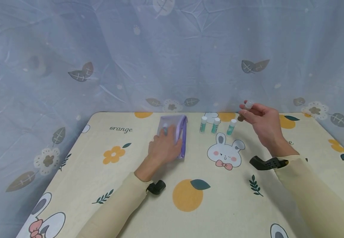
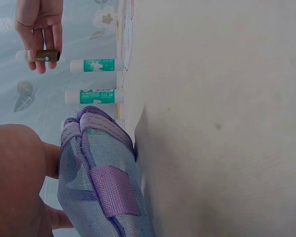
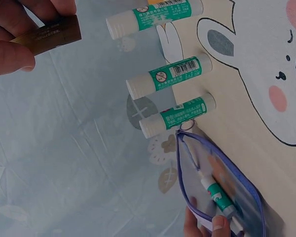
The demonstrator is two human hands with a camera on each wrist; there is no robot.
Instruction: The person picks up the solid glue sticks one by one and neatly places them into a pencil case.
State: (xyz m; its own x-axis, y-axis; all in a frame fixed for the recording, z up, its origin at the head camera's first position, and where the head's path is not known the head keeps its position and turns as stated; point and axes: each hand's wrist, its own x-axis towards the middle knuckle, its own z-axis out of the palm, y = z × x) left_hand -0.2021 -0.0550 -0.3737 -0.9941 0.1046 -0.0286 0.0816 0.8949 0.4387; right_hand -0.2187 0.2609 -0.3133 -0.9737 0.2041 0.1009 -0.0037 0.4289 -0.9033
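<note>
My left hand [image 1: 166, 145] pinches the rim of a translucent zip pouch [image 1: 185, 142] with purple trim. The right wrist view shows the pouch unzipped, thumb at its mouth and a finger outside. Inside it lies a green-labelled glue stick [image 3: 218, 196]. My right hand [image 1: 267, 124], raised over the far right of the table, grips a small brown tube [image 2: 45, 56] with a whitish end between thumb and fingers. Just left of that hand, three white-capped glue sticks with green labels stand upright in a row: the left one [image 1: 203, 125], the middle one [image 1: 215, 126] and the right one [image 1: 231, 128].
A pale yellow cloth printed with oranges, flowers and rabbits covers the table [image 1: 234, 205]. Behind its far edge hangs a light blue patterned curtain [image 1: 172, 56]. Both wrists carry black straps, the left strap [image 1: 156, 187] and the right strap [image 1: 268, 163].
</note>
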